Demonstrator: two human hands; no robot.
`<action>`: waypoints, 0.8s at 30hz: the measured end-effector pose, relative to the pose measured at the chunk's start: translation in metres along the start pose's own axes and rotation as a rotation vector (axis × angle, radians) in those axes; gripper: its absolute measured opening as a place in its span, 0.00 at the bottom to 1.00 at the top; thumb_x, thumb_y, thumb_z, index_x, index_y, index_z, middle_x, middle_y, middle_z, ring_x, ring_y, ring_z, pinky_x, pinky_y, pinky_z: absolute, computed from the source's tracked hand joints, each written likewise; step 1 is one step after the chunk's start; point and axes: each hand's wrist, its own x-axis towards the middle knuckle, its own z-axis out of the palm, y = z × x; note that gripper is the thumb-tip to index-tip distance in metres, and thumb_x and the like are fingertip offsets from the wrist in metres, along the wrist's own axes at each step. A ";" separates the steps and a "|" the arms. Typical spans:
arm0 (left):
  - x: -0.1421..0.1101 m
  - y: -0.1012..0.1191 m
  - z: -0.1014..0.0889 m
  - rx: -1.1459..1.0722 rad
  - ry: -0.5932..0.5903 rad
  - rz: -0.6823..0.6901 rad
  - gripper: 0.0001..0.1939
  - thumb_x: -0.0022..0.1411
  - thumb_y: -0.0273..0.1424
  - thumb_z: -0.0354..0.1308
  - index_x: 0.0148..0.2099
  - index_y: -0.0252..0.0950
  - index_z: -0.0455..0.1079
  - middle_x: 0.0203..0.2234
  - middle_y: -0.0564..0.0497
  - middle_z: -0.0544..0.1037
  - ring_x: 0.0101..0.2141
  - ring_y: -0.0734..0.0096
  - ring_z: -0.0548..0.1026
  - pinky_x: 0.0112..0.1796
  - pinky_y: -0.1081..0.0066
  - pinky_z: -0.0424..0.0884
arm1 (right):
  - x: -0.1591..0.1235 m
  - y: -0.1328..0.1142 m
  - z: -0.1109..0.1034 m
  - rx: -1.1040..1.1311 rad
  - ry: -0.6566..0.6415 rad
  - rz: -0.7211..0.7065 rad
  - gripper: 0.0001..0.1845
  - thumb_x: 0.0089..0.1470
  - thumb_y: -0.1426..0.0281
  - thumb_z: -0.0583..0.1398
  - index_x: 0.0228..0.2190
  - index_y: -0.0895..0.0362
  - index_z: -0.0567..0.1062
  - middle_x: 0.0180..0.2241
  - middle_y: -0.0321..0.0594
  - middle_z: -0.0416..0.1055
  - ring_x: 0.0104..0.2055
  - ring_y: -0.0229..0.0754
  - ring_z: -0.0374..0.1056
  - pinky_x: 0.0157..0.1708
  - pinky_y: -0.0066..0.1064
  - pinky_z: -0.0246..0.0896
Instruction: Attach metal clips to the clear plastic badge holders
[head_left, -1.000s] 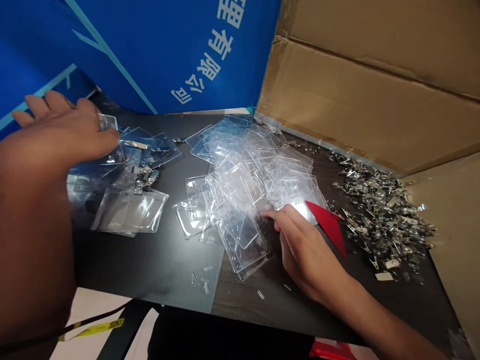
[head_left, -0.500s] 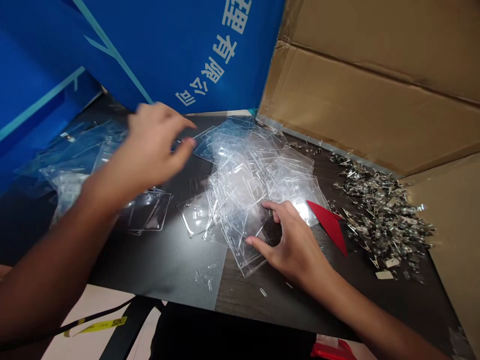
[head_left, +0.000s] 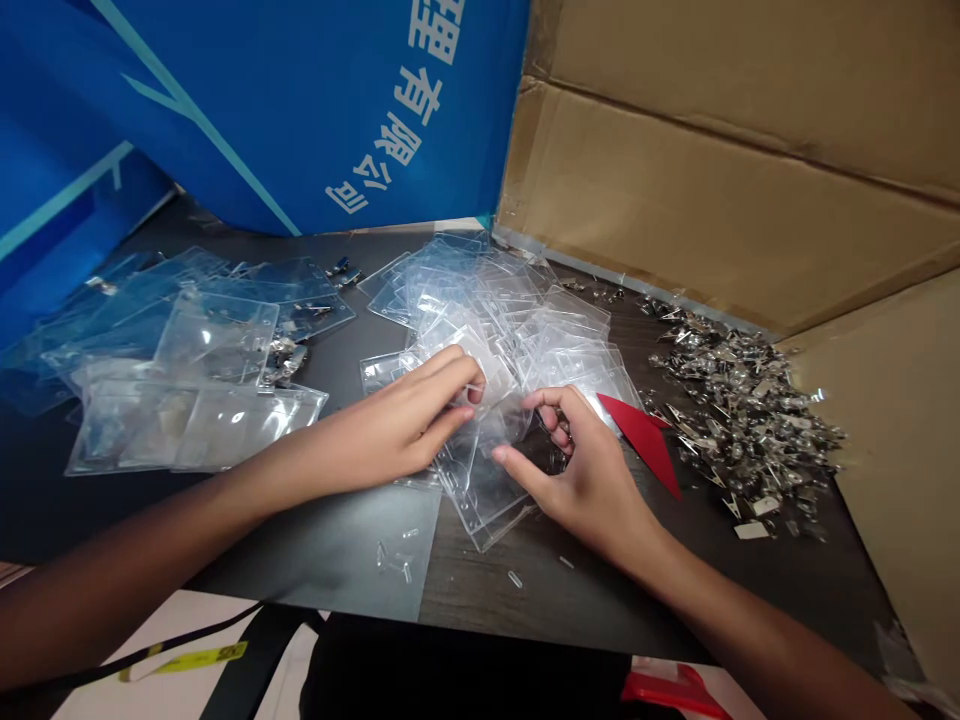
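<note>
My left hand (head_left: pixel 431 410) reaches over a heap of clear plastic badge holders (head_left: pixel 487 300). Its thumb and fingers are closed at the edge of a clear badge holder. To its right is my right hand (head_left: pixel 581 460), with index finger and thumb apart beside the near end of the heap. The other fingers of that hand curl toward the palm, where small shiny bits show; what they hold cannot be made out. Below both hands, a clear holder (head_left: pixel 480 515) lies on the dark table.
At the right lies a heap of metal badge clips (head_left: pixel 750 420), beside a red pointed piece (head_left: pixel 645 445). More clear holders (head_left: pixel 247 425), some near clips, spread at the left. Tiny clear strips (head_left: pixel 397 560) lie near the front edge. A cardboard wall (head_left: pixel 675 190) and blue panel (head_left: pixel 300 110) stand behind.
My left hand has come from above the left-hand holders, rightward and down to the middle heap, and its fingers have closed. My right hand has stayed nearly in place. The view has shifted slightly.
</note>
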 end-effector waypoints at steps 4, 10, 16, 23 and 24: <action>-0.003 0.007 0.006 -0.262 0.028 -0.159 0.13 0.83 0.44 0.48 0.47 0.42 0.60 0.37 0.53 0.70 0.36 0.67 0.70 0.39 0.66 0.69 | 0.003 -0.003 -0.006 0.162 -0.038 -0.032 0.09 0.63 0.65 0.68 0.44 0.55 0.85 0.31 0.34 0.68 0.32 0.40 0.64 0.34 0.34 0.62; -0.003 0.012 0.023 -0.139 0.106 -0.143 0.21 0.76 0.47 0.60 0.61 0.41 0.63 0.47 0.48 0.71 0.45 0.60 0.74 0.47 0.59 0.74 | -0.001 -0.011 -0.007 0.294 -0.035 -0.096 0.09 0.67 0.68 0.65 0.35 0.55 0.86 0.25 0.32 0.65 0.28 0.38 0.62 0.29 0.32 0.58; -0.003 0.007 0.033 0.011 0.083 -0.025 0.41 0.76 0.46 0.60 0.82 0.42 0.49 0.53 0.43 0.70 0.56 0.52 0.72 0.59 0.50 0.73 | -0.007 -0.014 -0.007 0.231 -0.067 -0.203 0.11 0.68 0.71 0.63 0.34 0.54 0.84 0.24 0.31 0.65 0.26 0.36 0.60 0.27 0.32 0.56; -0.007 0.010 0.031 -0.009 0.058 0.091 0.31 0.80 0.35 0.55 0.79 0.42 0.55 0.50 0.45 0.76 0.51 0.57 0.76 0.54 0.56 0.75 | -0.008 -0.010 -0.010 0.145 -0.045 -0.311 0.09 0.66 0.74 0.63 0.32 0.55 0.82 0.23 0.29 0.62 0.25 0.35 0.58 0.26 0.31 0.54; -0.006 0.011 0.030 -0.017 0.090 0.089 0.25 0.78 0.33 0.56 0.73 0.40 0.63 0.48 0.45 0.77 0.49 0.59 0.77 0.53 0.58 0.75 | -0.008 -0.010 -0.010 0.137 -0.027 -0.316 0.09 0.66 0.74 0.63 0.32 0.55 0.81 0.23 0.29 0.62 0.25 0.35 0.58 0.26 0.31 0.54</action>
